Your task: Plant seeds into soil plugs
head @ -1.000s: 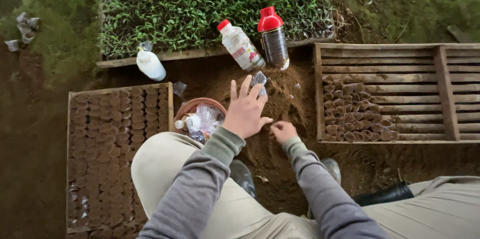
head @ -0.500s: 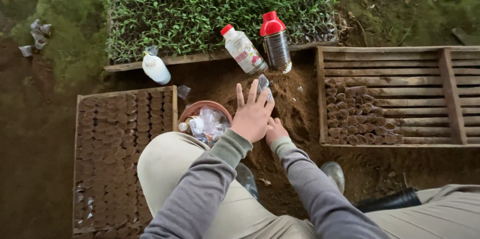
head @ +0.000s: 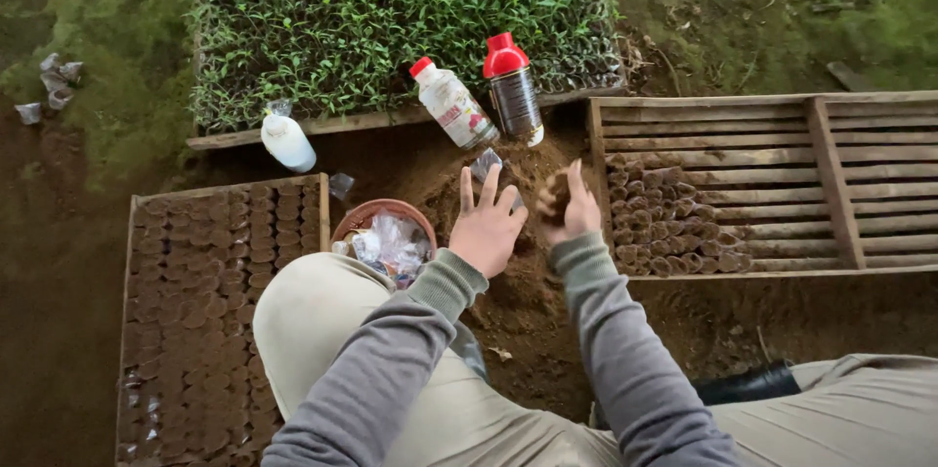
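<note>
A wide bed of green seedlings [head: 401,22] is seen well beyond the fingers, across the top of the view. To the right of the fingers a slatted wooden crate [head: 772,184] is laid on the ground, with rows of soil-filled seedling tubes [head: 664,223] packed into its near left corner. To the left of the fingers a second wooden tray [head: 210,316] is filled with soil-packed cells. A mound of loose brown soil [head: 518,281] is spread directly beneath and before both hands. Just left of the left fingers a round reddish bowl [head: 383,233] holding crumpled clear plastic bags is placed against the person's knee. Beyond the fingers two bottles are stood near the seedling bed: a dark bottle with a red cap [head: 512,86] and a tilted white bottle with a red cap [head: 451,104]; a small white bottle [head: 287,140] is set farther left. The left hand [head: 487,228] is held over the soil with its fingers spread and released, a small clear bag [head: 486,166] being seen just beyond the fingertips. The right hand [head: 567,208] is raised beside it, its fingers clenched around a small soil-filled tube [head: 557,191].
</note>
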